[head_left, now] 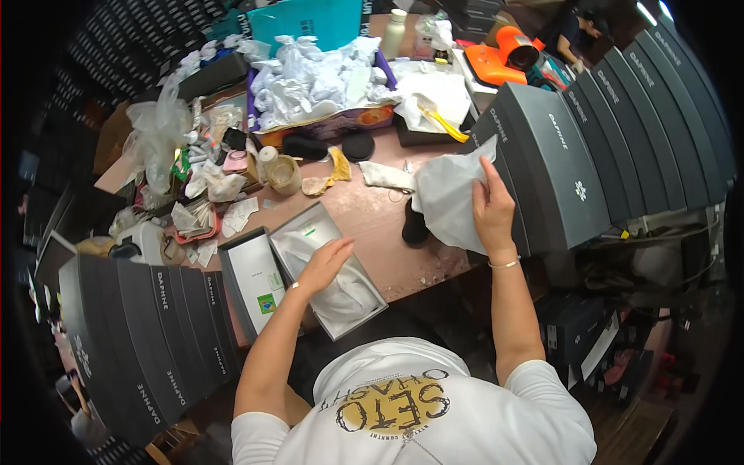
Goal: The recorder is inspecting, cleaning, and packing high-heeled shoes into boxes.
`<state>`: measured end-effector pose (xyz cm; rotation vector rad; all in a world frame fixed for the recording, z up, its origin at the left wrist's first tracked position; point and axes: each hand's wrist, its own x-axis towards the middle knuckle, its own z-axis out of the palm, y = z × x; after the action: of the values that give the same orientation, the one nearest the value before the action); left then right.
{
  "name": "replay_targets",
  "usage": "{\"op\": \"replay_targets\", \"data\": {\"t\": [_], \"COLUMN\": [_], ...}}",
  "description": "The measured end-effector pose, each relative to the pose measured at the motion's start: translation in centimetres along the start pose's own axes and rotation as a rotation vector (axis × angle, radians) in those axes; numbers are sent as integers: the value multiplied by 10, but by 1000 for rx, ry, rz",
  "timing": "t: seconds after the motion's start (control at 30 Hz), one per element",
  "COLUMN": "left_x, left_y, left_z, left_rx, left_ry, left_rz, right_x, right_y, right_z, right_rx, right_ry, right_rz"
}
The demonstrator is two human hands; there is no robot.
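Observation:
My right hand pinches a translucent white sheet, like tissue paper, which hangs over the right part of the table. My left hand has its fingers stretched out and rests on the white wrapping paper inside an open grey shoe box. Whatever the wrapping covers is hidden. Against that box's left side lies a second open tray or lid, white inside, with a small green and yellow card in it.
Stacked dark shoe boxes flank me at the left and right. Behind stands a purple box heaped with crumpled white paper. An orange tape dispenser, a glass jar and a yellow-handled tool lie around the table.

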<state>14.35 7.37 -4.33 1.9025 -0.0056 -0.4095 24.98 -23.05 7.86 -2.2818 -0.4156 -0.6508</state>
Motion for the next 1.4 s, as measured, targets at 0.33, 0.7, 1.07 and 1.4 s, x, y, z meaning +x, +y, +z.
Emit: {"op": "replay_targets", "data": {"t": [0.33, 0.7, 1.07, 1.4], "left_x": [-17, -47, 26, -32], "left_y": [-24, 87, 30, -60], "left_z": [101, -8, 85, 72], "left_rx": [-1384, 178, -1338, -1049], "left_ry": [-26, 500, 628, 892], "left_rz": [-163, 281, -171, -470], "right_x": [-96, -98, -77, -137], "right_y": [-136, -48, -57, -95], "right_z": [-18, 1, 68, 187], "right_rx": [1065, 998, 269, -123], "right_ry": [-1504, -1027, -614, -955], "right_rz": [274, 761, 5, -220]}}
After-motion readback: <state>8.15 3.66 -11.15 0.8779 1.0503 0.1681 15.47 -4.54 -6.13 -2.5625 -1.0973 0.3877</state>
